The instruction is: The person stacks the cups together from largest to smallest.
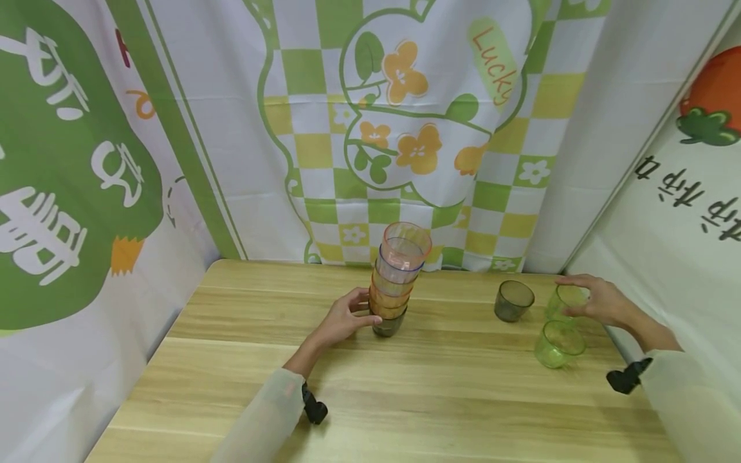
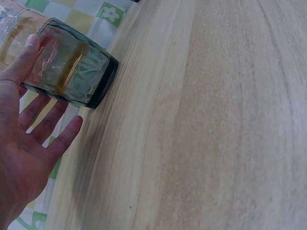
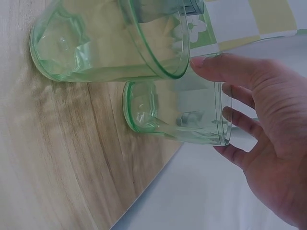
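Near the table's back edge stands a tall stack of clear plastic cups [image 1: 395,283], pinkish at the top, amber in the middle and dark grey-green at the bottom. My left hand [image 1: 345,318] holds its lower part, thumb in front and fingers at the far side. In the left wrist view, the thumb lies against the dark bottom cup [image 2: 86,67]. At the right, my right hand [image 1: 599,300] grips the rear green cup [image 1: 561,302] near its rim, its thumb partly hidden in the right wrist view. The front green cup [image 1: 558,347] stands just before it and overlaps it.
A single dark grey-green cup [image 1: 514,302] stands left of the green cups. The wooden table [image 1: 440,399] ends at a patterned curtain [image 1: 417,128] behind, with printed cloth at both sides. Its right edge runs close to the right hand.
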Demonstrator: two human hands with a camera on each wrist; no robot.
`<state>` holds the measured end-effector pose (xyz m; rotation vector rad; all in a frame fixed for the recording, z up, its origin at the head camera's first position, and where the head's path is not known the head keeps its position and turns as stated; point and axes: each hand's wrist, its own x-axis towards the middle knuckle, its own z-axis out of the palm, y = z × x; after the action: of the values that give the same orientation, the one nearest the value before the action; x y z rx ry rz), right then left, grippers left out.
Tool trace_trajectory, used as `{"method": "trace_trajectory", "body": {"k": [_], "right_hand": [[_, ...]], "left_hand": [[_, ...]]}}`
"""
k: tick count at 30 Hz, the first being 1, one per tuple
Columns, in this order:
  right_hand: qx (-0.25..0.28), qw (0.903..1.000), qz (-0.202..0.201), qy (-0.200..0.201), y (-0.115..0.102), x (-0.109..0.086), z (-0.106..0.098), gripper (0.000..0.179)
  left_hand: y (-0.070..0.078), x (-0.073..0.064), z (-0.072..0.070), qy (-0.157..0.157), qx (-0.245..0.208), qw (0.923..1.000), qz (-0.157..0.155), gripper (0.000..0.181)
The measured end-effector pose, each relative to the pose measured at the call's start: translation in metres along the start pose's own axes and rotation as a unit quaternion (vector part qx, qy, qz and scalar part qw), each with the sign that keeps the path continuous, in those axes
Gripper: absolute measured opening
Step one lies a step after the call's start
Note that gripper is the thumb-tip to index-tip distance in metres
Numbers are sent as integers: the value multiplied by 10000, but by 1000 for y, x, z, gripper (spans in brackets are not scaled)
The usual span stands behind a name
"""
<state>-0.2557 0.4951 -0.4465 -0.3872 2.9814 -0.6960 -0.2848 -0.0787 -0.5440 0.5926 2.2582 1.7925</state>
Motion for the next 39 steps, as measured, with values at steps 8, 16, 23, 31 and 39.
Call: {"method": "trace_trajectory", "body": {"k": [8, 16, 23, 31, 39], "right_hand": [[-111, 9997, -17, 206, -6, -4, -2, 74], [-285, 9971, -317, 623, -5, -7, -6, 67], [-524, 9926, -544, 949, -6, -7, -13, 66], [-692, 9886, -667, 1160, -12, -7, -21, 65], [-745, 9846, -719, 1409, -21, -7, -27, 65]], "left_hand": [[1, -1, -1, -17, 16, 10000, -12, 62], [0, -1, 0, -16, 17, 10000, -7, 63], [1, 0, 0, -46, -15, 10000, 33, 62], [2, -1, -1, -26, -59, 10000, 14, 62], [1, -1, -1, -38, -62, 10000, -1, 62]]}}
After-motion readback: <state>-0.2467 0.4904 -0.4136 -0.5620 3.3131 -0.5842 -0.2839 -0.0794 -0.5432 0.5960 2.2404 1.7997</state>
